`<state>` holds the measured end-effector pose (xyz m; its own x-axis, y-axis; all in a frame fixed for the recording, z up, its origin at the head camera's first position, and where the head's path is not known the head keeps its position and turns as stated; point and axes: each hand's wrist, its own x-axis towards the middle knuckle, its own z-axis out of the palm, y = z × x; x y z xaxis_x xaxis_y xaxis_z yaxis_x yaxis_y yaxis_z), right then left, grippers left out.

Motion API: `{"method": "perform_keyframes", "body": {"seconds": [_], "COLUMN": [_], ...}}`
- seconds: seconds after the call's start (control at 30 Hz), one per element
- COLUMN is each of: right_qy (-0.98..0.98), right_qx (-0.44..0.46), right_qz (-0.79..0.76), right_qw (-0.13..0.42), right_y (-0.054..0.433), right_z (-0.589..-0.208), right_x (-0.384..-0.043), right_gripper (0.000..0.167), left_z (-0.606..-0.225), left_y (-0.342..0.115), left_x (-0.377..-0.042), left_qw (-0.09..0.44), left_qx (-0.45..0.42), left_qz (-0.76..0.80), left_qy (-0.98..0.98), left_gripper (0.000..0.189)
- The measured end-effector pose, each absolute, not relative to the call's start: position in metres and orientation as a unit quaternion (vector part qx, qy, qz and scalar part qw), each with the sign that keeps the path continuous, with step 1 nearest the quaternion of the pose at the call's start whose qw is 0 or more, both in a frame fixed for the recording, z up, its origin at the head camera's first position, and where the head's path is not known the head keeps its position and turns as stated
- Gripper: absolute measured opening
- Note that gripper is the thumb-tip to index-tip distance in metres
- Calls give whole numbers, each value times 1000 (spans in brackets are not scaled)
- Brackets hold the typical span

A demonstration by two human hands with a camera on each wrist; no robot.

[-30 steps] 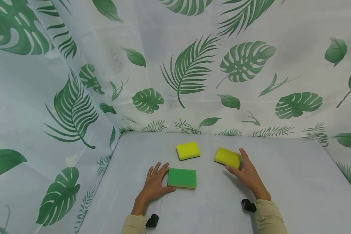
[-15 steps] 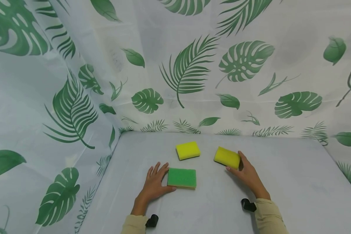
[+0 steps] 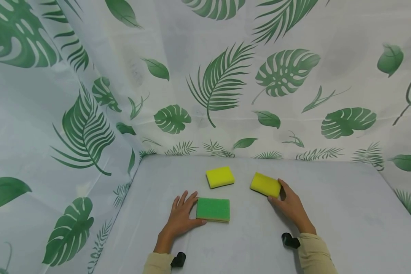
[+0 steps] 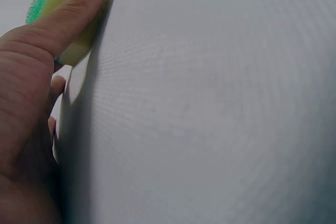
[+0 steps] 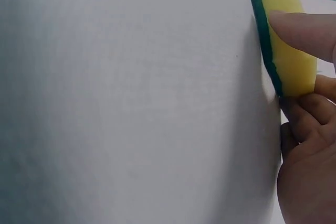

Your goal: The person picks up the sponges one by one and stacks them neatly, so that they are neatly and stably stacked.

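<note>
Leaf-print sheets (image 3: 178, 91) hang around a pale desk (image 3: 246, 236). On the left, the left hand (image 3: 179, 220) has its grip spread about sponge-wide, thumb and fingers holding the left end of a green-topped sponge stack (image 3: 213, 209), two high. Just behind that sits a lone yellow sponge (image 3: 220, 177). Further right, another yellow sponge (image 3: 265, 184), green underneath, has its right end pinched by the right hand (image 3: 292, 207).
</note>
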<state>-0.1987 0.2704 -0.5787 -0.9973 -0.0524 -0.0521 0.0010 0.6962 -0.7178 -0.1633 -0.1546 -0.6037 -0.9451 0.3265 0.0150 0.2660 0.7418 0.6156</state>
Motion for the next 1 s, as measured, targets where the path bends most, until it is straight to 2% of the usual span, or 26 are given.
{"method": "perform_keyframes", "body": {"seconds": [0.57, 0.83, 1.0], "right_qy": [920, 920, 919], "right_qx": [-7, 11, 5], "right_qz": [-392, -391, -393], "right_qw": [14, 30, 21], "right_y": [267, 261, 258], "right_z": [-575, -569, -566], "right_x": [-199, -198, -198], "right_gripper": [85, 85, 83], "left_z": [-605, -605, -606], "left_y": [-155, -155, -155], "left_x": [-164, -164, -165], "left_qw": [51, 51, 50], "left_qx": [157, 158, 156], "left_qz": [319, 315, 319], "left_qy": [933, 934, 933], "left_gripper": [94, 93, 93]}}
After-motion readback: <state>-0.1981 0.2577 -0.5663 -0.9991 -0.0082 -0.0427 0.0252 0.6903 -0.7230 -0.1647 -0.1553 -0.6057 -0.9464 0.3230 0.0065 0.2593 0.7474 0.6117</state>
